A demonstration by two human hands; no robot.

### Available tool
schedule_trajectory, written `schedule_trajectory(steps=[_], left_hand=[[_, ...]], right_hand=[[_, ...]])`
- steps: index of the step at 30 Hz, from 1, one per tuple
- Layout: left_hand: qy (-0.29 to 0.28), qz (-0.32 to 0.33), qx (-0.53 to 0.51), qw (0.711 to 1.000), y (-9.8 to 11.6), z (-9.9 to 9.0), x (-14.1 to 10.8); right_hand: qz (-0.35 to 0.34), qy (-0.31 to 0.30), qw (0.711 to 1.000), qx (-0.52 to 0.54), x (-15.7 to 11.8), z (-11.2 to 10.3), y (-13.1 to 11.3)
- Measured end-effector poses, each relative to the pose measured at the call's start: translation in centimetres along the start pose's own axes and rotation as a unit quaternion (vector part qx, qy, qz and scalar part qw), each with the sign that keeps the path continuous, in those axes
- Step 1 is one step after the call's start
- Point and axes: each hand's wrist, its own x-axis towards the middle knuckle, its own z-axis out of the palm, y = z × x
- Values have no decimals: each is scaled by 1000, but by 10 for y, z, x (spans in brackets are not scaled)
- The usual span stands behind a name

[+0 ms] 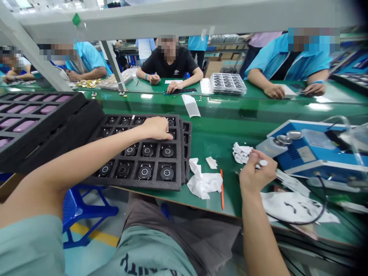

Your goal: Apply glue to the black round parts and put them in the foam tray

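A black foam tray lies at the table's front edge, its square cells holding several round black watch bodies. My left hand reaches over the tray's far right part, fingers curled down and closed at a watch body in a cell there; the fingertips are partly hidden. To the right, my right hand is raised above the table in a closed grip. A small white round end shows at its fingers, but the rest of what it holds is hidden. Crumpled, black-stained tissue lies just behind that hand.
A blue machine with a cable stands at right. White tissue and an orange stick lie between my hands. Stained paper rests at front right. Another foam tray holds purple pieces at left. Co-workers sit opposite.
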Motion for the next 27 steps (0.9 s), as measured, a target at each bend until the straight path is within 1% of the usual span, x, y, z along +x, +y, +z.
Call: schedule_trajectory(steps=[2,5,9,11,12,14,15,16,17,18,19,20,21,22,24,25,26,27], left_hand=[[9,-9,-22,1000,-1,4,-2],[38,-14,-67,997,-2,10,-4],[95,8,-130,987,-2,14,-8],[130,34,-155,979,3,12,-15],[146,51,-174,973,9,11,-20],[157,92,-231,956,26,11,-31],[145,113,-327,927,36,13,-37],[106,125,-422,892,47,16,-42],[47,123,-494,859,58,21,-47],[-17,112,-549,828,68,28,-51],[-69,100,-585,802,76,35,-54],[-109,86,-608,782,83,42,-56],[-136,73,-626,764,88,48,-56],[-149,62,-641,750,91,54,-55],[-147,51,-666,729,93,63,-53],[-141,55,-674,723,92,65,-51],[-137,63,-678,719,90,67,-50],[-136,73,-679,718,89,68,-50]], right_hand=[[1,14,1000,4,0,-1,-1],[9,20,1000,15,1,-1,-3],[78,-28,996,28,2,1,-2],[104,-30,994,28,4,2,-2],[111,-19,993,34,6,2,-2],[123,11,990,64,11,1,-5],[129,25,987,92,16,1,-7],[132,34,984,116,21,0,-8],[130,41,982,134,26,0,-10],[125,46,981,144,31,0,-10],[119,46,981,148,36,0,-10],[115,36,982,148,41,0,-10],[113,16,983,146,44,1,-9],[116,-9,983,142,47,1,-7],[124,-58,982,132,50,2,-4],[128,-66,981,133,51,2,-5],[130,-58,979,143,52,0,-7],[132,-36,977,163,53,-3,-12]])
